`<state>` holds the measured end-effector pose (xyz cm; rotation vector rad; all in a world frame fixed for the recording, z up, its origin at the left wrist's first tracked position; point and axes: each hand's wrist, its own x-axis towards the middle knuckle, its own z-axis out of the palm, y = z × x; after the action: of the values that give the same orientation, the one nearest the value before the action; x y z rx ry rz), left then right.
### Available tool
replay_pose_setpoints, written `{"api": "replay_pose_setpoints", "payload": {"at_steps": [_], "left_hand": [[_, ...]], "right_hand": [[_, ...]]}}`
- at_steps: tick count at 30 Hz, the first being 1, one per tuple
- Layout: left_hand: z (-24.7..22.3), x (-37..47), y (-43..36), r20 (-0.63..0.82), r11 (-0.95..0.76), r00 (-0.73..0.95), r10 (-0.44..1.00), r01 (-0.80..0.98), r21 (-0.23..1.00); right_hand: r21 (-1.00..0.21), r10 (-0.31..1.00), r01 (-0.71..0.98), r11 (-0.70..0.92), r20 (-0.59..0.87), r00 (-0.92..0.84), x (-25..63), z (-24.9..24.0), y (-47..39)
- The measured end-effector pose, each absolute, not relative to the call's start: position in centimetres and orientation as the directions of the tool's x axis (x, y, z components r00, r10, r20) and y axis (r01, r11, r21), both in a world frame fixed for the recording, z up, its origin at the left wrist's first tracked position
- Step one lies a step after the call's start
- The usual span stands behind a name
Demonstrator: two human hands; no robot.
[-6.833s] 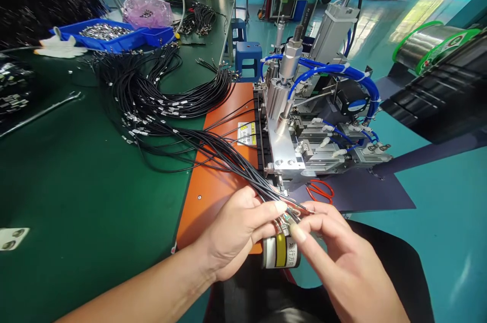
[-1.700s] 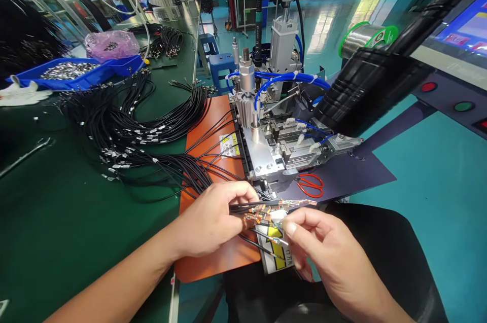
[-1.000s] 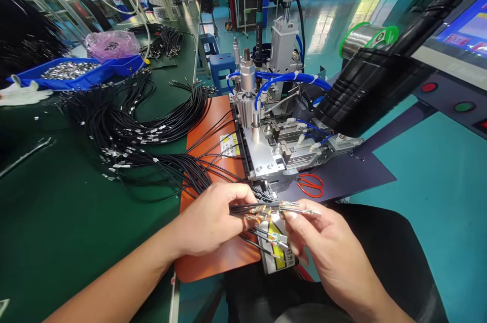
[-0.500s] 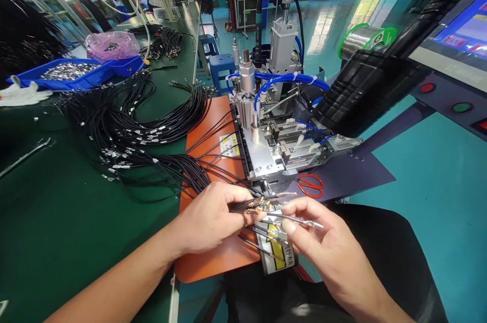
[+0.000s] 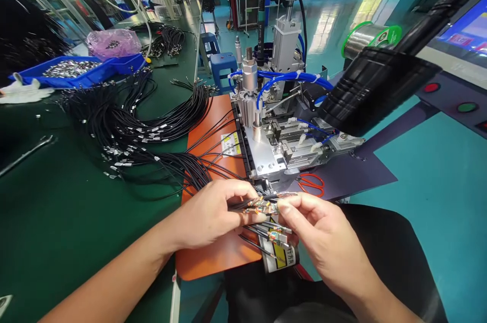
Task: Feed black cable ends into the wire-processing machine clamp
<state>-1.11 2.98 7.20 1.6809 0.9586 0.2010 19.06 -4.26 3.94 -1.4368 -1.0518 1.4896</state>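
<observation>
My left hand (image 5: pixel 220 214) is closed around several black cables (image 5: pixel 195 171) near their ends, above the orange board (image 5: pixel 216 262). Past its thumb stick out the cable ends with small metal connectors (image 5: pixel 262 206) and coloured wires. My right hand (image 5: pixel 315 226) pinches one of these cable ends between thumb and forefinger; its tip is partly hidden by the fingers. Below, more cable ends with metal connectors (image 5: pixel 279 238) hang over a roll with a yellow and white label (image 5: pixel 281 258). Behind both hands stands a metal machine (image 5: pixel 266 155) with cylinders and blue air hoses.
Red-handled scissors (image 5: pixel 312 184) lie beside the machine. A black nozzle-like hose end (image 5: pixel 380 92) reaches in from the right, near a solder wire spool (image 5: pixel 365 41) and a control panel (image 5: pixel 449 95). On the green table (image 5: pixel 114 242) are more cables and a blue tray (image 5: pixel 34 77) of metal parts.
My right thumb and forefinger have moved left and up, from a single loose cable end to the connectors by my left hand. My left hand keeps its hold.
</observation>
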Motion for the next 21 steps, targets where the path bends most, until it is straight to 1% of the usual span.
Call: {"api": "replay_pose_setpoints", "payload": {"at_steps": [4, 9, 14, 21], "left_hand": [[6.99, -1.23, 3.0, -0.322, -0.076, 0.65, 0.688, 0.507, 0.859], [6.78, -1.32, 3.05, -0.313, -0.138, 0.646, 0.696, 0.548, 0.825], [6.95, -1.29, 3.1, -0.289, -0.203, 0.655, 0.698, 0.569, 0.797], [6.91, -1.4, 3.01, -0.321, -0.195, 0.674, 0.666, 0.572, 0.797]], "right_hand": [[-0.928, 0.929, -0.051, -0.368, -0.366, -0.047, 18.95, 3.85, -4.44], [-0.926, 0.928, -0.06, -0.371, -0.369, -0.053, 19.0, 3.69, -4.57], [-0.951, 0.95, -0.004, -0.31, -0.309, -0.044, 19.11, 3.74, -4.45], [-0.958, 0.958, 0.052, -0.284, -0.286, -0.036, 19.27, 3.91, -4.47]]}}
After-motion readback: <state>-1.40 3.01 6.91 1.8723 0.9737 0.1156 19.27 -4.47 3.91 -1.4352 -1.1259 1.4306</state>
